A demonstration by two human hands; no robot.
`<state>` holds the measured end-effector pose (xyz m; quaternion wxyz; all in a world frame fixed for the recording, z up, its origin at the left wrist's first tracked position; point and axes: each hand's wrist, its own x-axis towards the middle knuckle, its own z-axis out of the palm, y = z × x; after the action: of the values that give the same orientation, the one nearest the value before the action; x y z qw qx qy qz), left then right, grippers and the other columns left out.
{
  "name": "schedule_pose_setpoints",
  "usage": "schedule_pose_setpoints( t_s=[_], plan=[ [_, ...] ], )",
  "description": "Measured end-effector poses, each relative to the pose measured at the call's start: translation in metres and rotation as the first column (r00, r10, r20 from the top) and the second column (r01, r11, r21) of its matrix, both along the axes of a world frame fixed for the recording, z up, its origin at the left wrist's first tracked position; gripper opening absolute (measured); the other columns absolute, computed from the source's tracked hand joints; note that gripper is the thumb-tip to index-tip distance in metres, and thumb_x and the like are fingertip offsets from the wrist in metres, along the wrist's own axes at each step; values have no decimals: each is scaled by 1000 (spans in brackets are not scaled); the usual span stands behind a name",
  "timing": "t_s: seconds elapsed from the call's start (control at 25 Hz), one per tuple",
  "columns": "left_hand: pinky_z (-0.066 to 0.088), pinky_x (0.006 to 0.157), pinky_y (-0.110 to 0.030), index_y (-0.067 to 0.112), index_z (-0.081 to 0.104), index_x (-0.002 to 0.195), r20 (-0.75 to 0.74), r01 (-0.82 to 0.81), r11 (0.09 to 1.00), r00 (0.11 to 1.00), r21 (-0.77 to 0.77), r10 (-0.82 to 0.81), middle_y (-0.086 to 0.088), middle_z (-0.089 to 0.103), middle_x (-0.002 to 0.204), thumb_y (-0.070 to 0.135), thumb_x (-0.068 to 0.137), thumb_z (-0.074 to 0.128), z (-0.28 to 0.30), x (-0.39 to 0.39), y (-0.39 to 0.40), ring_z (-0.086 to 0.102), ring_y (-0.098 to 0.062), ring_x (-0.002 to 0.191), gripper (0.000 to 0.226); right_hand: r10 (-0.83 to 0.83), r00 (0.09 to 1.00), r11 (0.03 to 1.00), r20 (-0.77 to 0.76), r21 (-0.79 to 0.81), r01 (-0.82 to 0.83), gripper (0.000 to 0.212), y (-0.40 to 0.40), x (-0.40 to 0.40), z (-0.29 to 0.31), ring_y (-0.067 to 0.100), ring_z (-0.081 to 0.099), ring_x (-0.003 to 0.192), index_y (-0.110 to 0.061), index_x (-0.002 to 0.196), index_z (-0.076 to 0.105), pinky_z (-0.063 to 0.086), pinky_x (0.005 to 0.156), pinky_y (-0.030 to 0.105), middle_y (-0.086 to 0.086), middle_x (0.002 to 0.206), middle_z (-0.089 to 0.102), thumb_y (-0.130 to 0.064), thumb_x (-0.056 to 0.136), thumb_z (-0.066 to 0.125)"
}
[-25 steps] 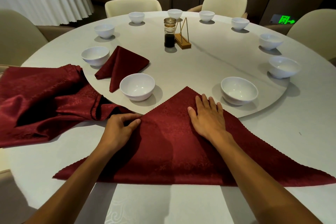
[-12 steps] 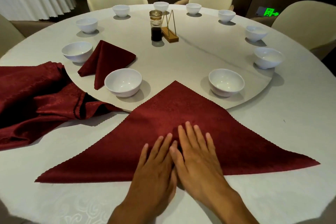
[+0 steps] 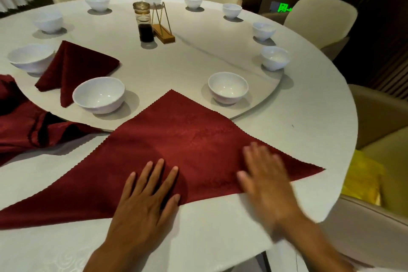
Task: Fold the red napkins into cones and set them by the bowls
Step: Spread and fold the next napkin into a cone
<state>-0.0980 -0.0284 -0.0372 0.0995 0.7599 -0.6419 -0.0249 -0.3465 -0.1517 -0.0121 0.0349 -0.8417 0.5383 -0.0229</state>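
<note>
2 bowls (image 3: 99, 94) flanking napkin tip (image 3: 171, 93)

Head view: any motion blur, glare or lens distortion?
Head view: right hand smeared by motion blur, left hand sharp on the red napkin; wide-angle bends the table edge; soft shadows under the bowls; small highlights inside them, no harsh glare.

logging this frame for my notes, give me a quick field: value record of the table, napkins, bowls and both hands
table: round table, white cloth, raised turntable in the middle
napkin in work: triangle napkin lying flat, apex towards the bowls
left hand: left hand flat on the napkin's near edge, fingers spread
right hand: right hand flat on the napkin, motion-blurred
done: one folded napkin between two bowls at left
spare cloths: heap of red napkins at the left edge
bowls: nine white bowls, nearest bowl
centre: dark sauce bottle, wooden stand
</note>
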Motion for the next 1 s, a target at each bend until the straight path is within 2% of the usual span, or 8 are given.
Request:
schedule_pose_setpoints(
  t_s=[0.08, 0.16, 0.32, 0.4, 0.48, 0.6, 0.68, 1.0],
  plan=[
    [18, 117, -45, 34, 35, 148, 0, -9, 1000, 1000, 5, 9, 2, 27, 158, 53, 94, 26, 0, -2, 0, 24, -19, 147, 58, 231, 970, 973, 77, -41, -229, 65, 44, 61, -19, 22, 25, 146, -16, 151, 33, 13, 114, 43, 6, 157, 31, -52, 101, 11],
    [13, 119, -42, 36, 29, 150, 3, -26, 999, 1000, 22, 26, 5, 22, 159, 55, 94, 23, -1, -3, 0, 18, -17, 148, 59, 314, 943, 949, 108, -13, -314, 61, 57, 77, -21, 22, 30, 144, -18, 149, 37, 15, 112, 43, 3, 155, 36, -50, 103, 13],
    [15, 117, -43, 34, 32, 150, 13, -25, 1000, 1000, -9, 25, 3, 26, 158, 51, 93, 29, -2, -2, 0, 24, -19, 147, 59, 16, 1000, 999, -13, -32, -16, 67, -20, -21, -14, 15, -9, 150, -31, 154, -6, -8, 120, 37, -6, 164, -5, -57, 93, -9],
    [16, 116, -43, 32, 36, 149, 24, -10, 1000, 1000, -19, 11, 1, 30, 157, 50, 93, 31, -3, -2, 1, 27, -21, 146, 59, -108, 994, 994, -37, 32, 109, 72, -44, -59, -1, 14, -12, 149, -29, 155, -7, -7, 121, 36, -4, 164, -8, -58, 90, -11],
    [17, 116, -43, 31, 38, 149, 31, 0, 1000, 1000, -14, 1, 0, 31, 157, 50, 94, 32, -3, -3, 0, 28, -21, 146, 59, -93, 995, 996, 42, 19, 92, 69, -33, -39, 2, 14, -9, 149, -22, 156, 1, -5, 121, 34, 0, 164, -1, -55, 96, -7],
    [17, 117, -43, 33, 36, 149, 21, 5, 1000, 1000, 9, -5, 1, 29, 158, 51, 95, 29, 0, -6, -1, 25, -19, 147, 57, 176, 979, 983, 99, -69, -169, 63, 29, 43, -14, 22, 21, 147, -13, 151, 31, 12, 117, 39, 6, 158, 28, -45, 99, 17],
    [6, 121, -40, 39, 19, 152, 26, 0, 999, 1000, 43, -1, 6, 12, 162, 57, 97, 15, 3, -6, -2, 8, -14, 150, 58, 282, 956, 958, 86, -75, -276, 60, 57, 77, -14, 25, 35, 142, -14, 147, 42, 18, 111, 41, 7, 152, 39, -43, 100, 18],
    [-9, 120, -39, 45, -2, 153, -52, -100, 989, 993, 110, 106, 20, -13, 161, 72, 94, 1, 7, 75, 81, -13, -3, 148, 66, 228, 970, 971, 81, -92, -220, 76, 62, 90, -19, 33, 48, 132, -6, 138, 52, 13, 112, 38, 14, 144, 49, -48, 100, 1]
  ],
)
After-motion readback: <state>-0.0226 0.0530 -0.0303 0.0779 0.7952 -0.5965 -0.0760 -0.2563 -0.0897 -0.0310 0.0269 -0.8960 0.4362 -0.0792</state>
